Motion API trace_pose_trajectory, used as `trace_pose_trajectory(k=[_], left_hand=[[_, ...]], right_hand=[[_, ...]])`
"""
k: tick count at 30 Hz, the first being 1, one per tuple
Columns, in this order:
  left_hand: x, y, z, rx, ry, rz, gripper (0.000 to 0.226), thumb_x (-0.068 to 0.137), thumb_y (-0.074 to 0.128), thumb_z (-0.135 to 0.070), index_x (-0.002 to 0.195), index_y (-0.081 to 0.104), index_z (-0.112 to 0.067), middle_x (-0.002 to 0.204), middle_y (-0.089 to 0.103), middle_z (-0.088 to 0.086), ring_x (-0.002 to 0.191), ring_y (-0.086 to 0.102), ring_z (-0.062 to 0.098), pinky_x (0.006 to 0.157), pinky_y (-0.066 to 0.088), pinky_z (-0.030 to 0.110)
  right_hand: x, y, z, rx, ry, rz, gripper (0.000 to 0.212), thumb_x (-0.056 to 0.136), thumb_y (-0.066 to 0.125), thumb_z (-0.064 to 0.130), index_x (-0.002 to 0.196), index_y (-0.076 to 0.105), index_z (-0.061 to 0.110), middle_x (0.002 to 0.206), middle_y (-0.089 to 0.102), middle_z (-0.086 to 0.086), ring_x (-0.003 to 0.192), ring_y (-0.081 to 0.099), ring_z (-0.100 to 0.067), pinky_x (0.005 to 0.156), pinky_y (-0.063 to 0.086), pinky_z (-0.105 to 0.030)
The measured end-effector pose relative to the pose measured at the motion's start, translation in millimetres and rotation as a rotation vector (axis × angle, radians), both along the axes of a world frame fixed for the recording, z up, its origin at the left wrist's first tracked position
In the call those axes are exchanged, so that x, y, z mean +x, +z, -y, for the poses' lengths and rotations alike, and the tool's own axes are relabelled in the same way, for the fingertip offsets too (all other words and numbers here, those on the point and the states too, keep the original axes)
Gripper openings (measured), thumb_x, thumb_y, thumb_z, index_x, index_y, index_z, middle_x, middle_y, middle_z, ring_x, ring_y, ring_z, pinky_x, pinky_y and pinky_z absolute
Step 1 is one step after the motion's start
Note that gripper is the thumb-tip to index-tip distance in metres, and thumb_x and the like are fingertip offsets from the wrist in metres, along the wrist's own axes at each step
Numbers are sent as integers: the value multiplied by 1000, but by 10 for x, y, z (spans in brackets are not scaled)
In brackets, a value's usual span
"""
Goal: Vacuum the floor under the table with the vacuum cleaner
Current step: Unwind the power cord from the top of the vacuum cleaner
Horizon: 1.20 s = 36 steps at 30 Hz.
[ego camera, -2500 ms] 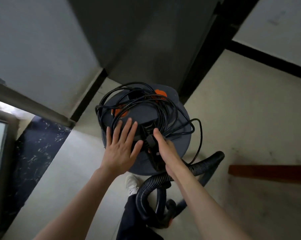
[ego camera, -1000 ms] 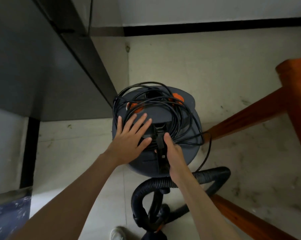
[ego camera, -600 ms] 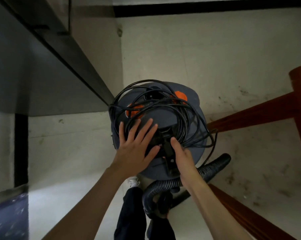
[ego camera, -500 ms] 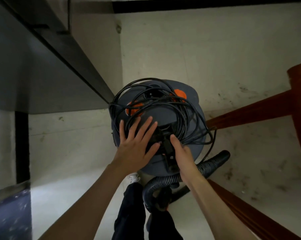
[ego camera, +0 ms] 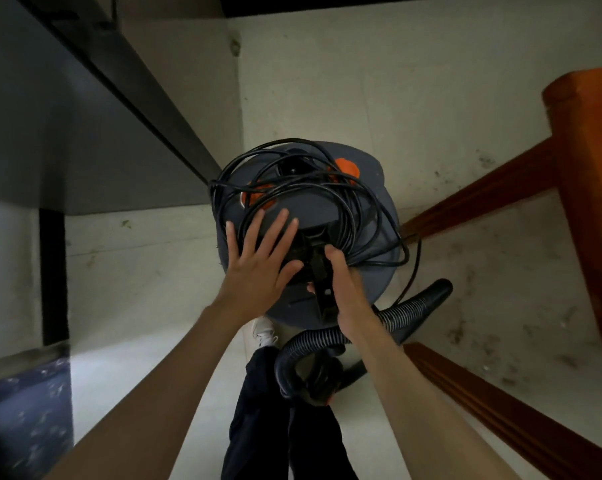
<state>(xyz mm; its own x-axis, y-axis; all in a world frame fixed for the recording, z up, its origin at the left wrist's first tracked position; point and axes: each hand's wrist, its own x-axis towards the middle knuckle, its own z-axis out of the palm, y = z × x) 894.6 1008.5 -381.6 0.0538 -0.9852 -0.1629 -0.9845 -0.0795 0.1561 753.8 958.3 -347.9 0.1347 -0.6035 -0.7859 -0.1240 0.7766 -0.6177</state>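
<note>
- The vacuum cleaner [ego camera: 327, 216] is stood on the floor [ego camera: 396, 81] beside the table leg [ego camera: 590, 188]
- The left hand [ego camera: 258, 265] is laid spread on the lid; the right hand [ego camera: 344, 289] is curled round the black handle [ego camera: 322, 282]
- Bulky, rigid and probably heavy; the loose cord [ego camera: 358, 209] could slide off, so the handle is judged the best hold

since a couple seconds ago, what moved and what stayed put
The vacuum cleaner has travelled from beside the dark cabinet to the floor next to the wooden table legs. The left hand stays flat on its lid; the right hand still holds the black handle. The cord stays coiled on top.
</note>
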Motion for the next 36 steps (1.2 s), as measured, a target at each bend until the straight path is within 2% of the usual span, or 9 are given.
trace_pose_trajectory(k=[7, 16, 19, 22, 25, 31, 36], left_hand=[[-210, 4, -150, 12, -98, -61, 59, 100, 8, -52, 145, 27, -19, 151, 34, 4, 138, 21, 31, 107, 15, 67], [198, 13, 464, 34, -135, -81, 61, 98, 3, -54, 148, 19, -24, 155, 24, -2, 141, 10, 25, 110, 7, 64], [390, 37, 778, 33, -144, -77, 65, 95, -2, -56, 150, 16, -27, 156, 19, -6, 142, 6, 22, 112, 0, 60], [581, 49, 1111, 25, -136, -65, 70, 89, -11, -60, 150, 10, -30, 158, 12, -9, 145, 3, 22, 113, -10, 53], [774, 62, 1474, 14, -125, -39, 73, 88, -13, -61, 150, 10, -31, 158, 13, -8, 145, 7, 23, 113, -9, 51], [1057, 54, 2062, 29, -103, -47, 70, 84, -8, -56, 150, 2, -34, 158, -1, -11, 146, -5, 18, 114, -8, 49], [1285, 53, 2519, 6, -102, -61, 68, 85, -8, -56, 149, 5, -36, 158, -1, -12, 146, -5, 17, 114, -10, 46]], right_hand=[[-209, -21, -297, 9, -209, 5, 18, 94, 56, 33, 90, 64, 18, 89, 69, -4, 74, 63, -17, 59, 51, -31], [174, -18, 193, 31, -286, 72, 17, 92, 58, 32, 91, 64, 16, 90, 68, -3, 74, 63, -15, 63, 54, -30], [370, -28, 439, 15, -310, 82, 17, 93, 57, 31, 88, 64, 16, 88, 68, -3, 75, 62, -16, 64, 54, -32], [580, -39, 739, 0, -294, 73, 20, 93, 56, 33, 85, 63, 16, 82, 67, -3, 70, 62, -17, 61, 52, -31], [795, -48, 1080, -9, -256, 63, 27, 95, 53, 35, 83, 62, 13, 75, 64, -5, 63, 59, -17, 57, 49, -31], [1140, -57, 1642, -30, -229, 20, 36, 96, 49, 37, 77, 59, 8, 58, 57, -6, 50, 53, -19, 51, 44, -31], [1435, -137, 2038, -211, -273, 42, 37, 97, 43, 25, 68, 56, 6, 52, 50, -9, 43, 47, -21, 44, 40, -31]])
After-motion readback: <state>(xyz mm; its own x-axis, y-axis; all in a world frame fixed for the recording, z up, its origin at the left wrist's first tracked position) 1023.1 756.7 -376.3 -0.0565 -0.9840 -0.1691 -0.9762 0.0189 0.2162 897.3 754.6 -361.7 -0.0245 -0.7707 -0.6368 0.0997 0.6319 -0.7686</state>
